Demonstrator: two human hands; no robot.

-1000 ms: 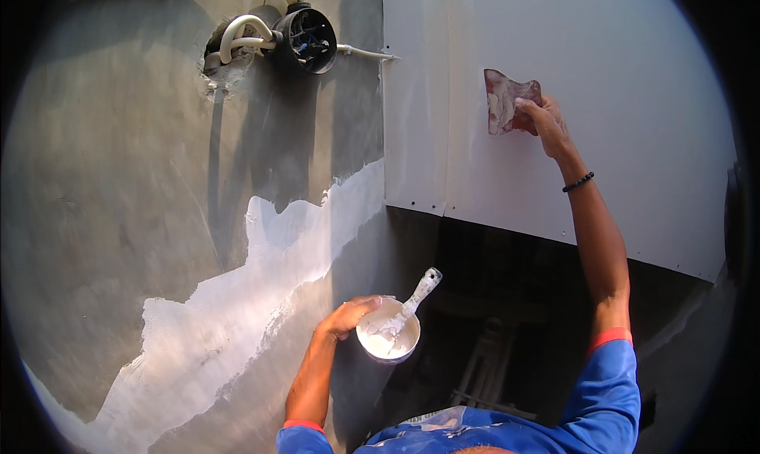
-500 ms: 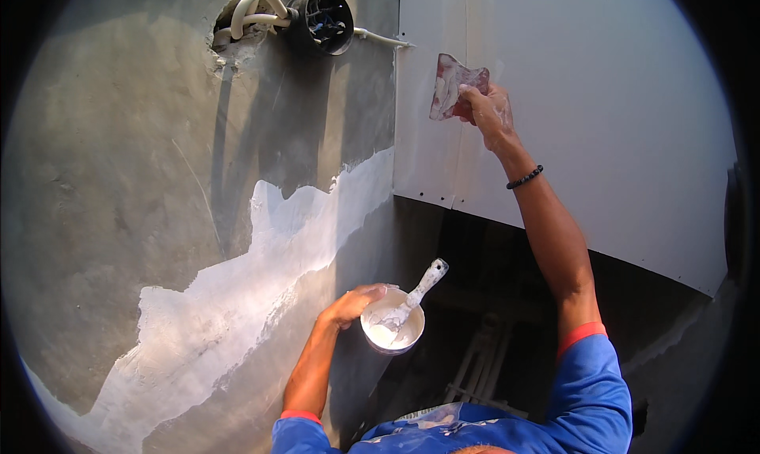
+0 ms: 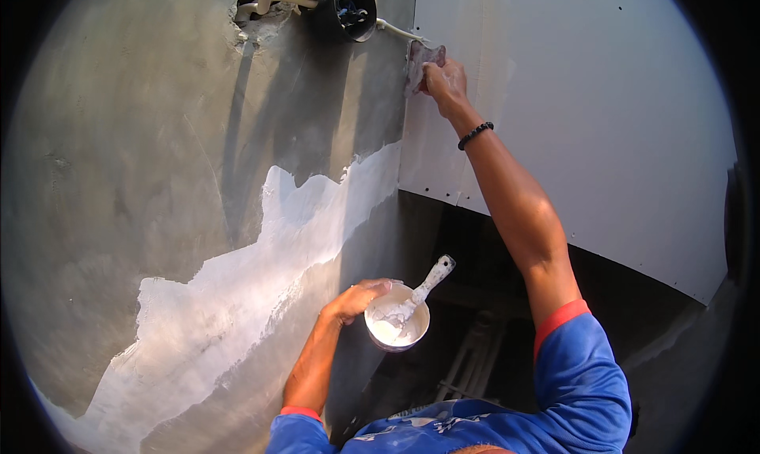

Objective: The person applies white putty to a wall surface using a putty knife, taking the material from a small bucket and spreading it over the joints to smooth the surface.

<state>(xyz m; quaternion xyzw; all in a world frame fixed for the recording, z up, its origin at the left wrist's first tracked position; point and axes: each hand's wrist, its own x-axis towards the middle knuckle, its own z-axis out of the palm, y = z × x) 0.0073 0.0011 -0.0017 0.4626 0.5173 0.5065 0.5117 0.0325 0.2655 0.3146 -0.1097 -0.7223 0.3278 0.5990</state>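
Now your right hand (image 3: 448, 80) pinches the scraper (image 3: 419, 63) at the left edge of the white panel (image 3: 554, 121) — probably light, bendy, slick where smeared, best gripped by its near edge — while your left hand (image 3: 358, 300) clasps the tub (image 3: 397, 346) near its rim.

The right arm (image 3: 514, 201) reaches high, the elbow (image 3: 552, 260) slightly bent, right hand (image 3: 447, 82) clenched; below, the left forearm (image 3: 310, 367) slants up to a curled left hand (image 3: 356, 300), the 2 hands well apart.

A knife (image 3: 434, 277) slants in the paste tub (image 3: 397, 345), a reddish spreader (image 3: 423, 56) by a panel (image 3: 590, 98).
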